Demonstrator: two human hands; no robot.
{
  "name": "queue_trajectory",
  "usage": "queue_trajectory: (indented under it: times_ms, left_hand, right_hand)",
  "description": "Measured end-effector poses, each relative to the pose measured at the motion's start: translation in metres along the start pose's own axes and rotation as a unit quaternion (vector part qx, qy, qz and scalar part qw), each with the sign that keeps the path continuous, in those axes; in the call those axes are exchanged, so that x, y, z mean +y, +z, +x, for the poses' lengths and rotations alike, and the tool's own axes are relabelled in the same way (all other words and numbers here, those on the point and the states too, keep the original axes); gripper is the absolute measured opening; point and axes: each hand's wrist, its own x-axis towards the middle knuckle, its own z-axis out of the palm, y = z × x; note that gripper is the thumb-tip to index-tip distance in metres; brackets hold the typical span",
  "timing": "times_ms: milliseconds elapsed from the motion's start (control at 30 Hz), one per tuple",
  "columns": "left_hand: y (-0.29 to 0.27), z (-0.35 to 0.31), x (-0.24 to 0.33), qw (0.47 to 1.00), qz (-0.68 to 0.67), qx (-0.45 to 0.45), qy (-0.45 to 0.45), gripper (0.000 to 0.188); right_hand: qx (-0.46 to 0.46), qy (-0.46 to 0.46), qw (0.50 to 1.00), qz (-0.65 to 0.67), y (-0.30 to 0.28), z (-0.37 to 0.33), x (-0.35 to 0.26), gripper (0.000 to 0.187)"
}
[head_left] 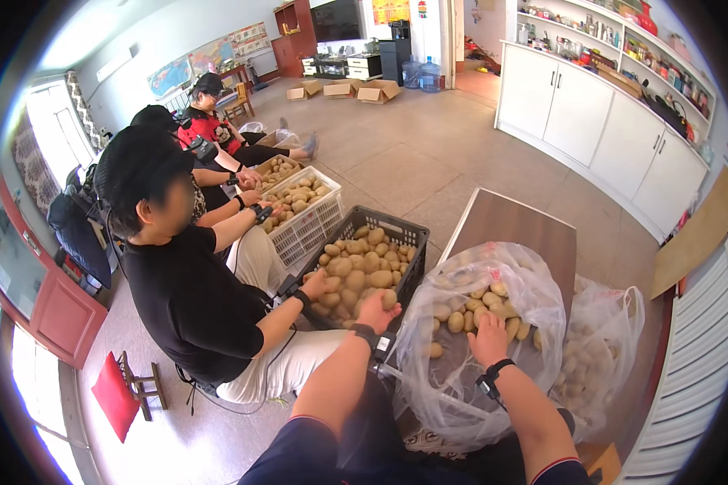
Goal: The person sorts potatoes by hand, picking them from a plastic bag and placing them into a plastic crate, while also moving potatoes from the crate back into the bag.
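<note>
My left hand [372, 314] is closed on a potato [389, 299] at the near right corner of a black plastic crate [419, 242] filled with potatoes [354, 280]. On my right, a clear plastic bag [534, 283] lies opened out on a brown board-like surface [501, 217], with loose potatoes [456, 322] inside. My right hand [489, 343] reaches into this bag, fingers stretched out over the potatoes and touching them. Both of my wrists wear dark straps with small devices.
Close on my left sits a co-worker in black [194, 315], hands at the black crate. Beyond are more seated people, a white crate [319, 222] and a box of potatoes [277, 168]. Another bag of potatoes [594, 364] stands right. A red-topped stool [117, 396] is at left.
</note>
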Motion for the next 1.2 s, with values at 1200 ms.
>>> queue_trajectory:
  times_ms: [1200]
  left_hand:
    - [-0.033, 0.015, -0.003, 0.524, 0.782, 0.129, 0.312, 0.032]
  right_hand:
    - [-0.032, -0.003, 0.985, -0.17, 0.031, -0.03, 0.032, 0.028]
